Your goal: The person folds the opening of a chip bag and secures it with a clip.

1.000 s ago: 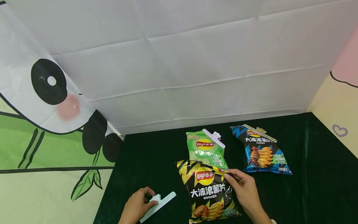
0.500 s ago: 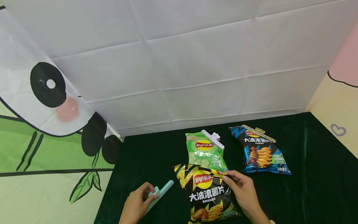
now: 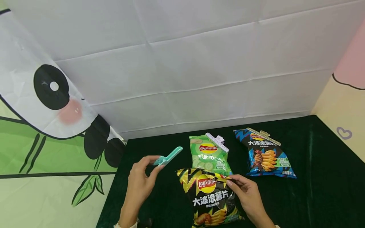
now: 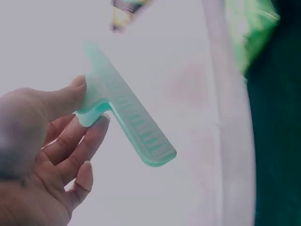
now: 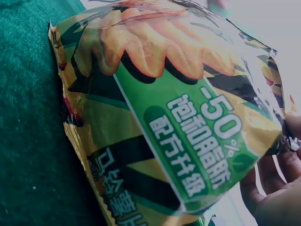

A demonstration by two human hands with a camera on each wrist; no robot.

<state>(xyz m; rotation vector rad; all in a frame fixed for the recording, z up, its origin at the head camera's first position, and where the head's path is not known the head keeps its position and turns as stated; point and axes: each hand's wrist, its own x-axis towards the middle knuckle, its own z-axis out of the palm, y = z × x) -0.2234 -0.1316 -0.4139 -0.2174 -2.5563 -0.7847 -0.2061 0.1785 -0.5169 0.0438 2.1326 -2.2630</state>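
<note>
My left hand (image 3: pixel 141 180) pinches a mint-green bag clip (image 3: pixel 170 156) by its handle, raised above the table to the left of the chip bags. In the left wrist view the long ridged bar of the clip (image 4: pixel 136 113) points away from the thumb and fingers. My right hand (image 3: pixel 249 196) pinches the upper right corner of a black and yellow chip bag (image 3: pixel 211 202), whose top edge overlaps a green chip bag (image 3: pixel 209 155). The right wrist view shows this black and yellow bag (image 5: pixel 155 117) close up, with my fingertips at its corner on the right.
A lilac clip (image 3: pixel 217 142) sits across the green bag's top corner. To the right lies a blue and black chip bag (image 3: pixel 266 155) with a cream clip (image 3: pixel 264 136) on it. Dark green cloth covers the table (image 3: pixel 328 190); a white sheet (image 3: pixel 182 79) hangs behind.
My left hand has lifted the mint-green clip up from near the table and tilted it. My right hand stays at the bag's corner, and the bag has barely shifted.
</note>
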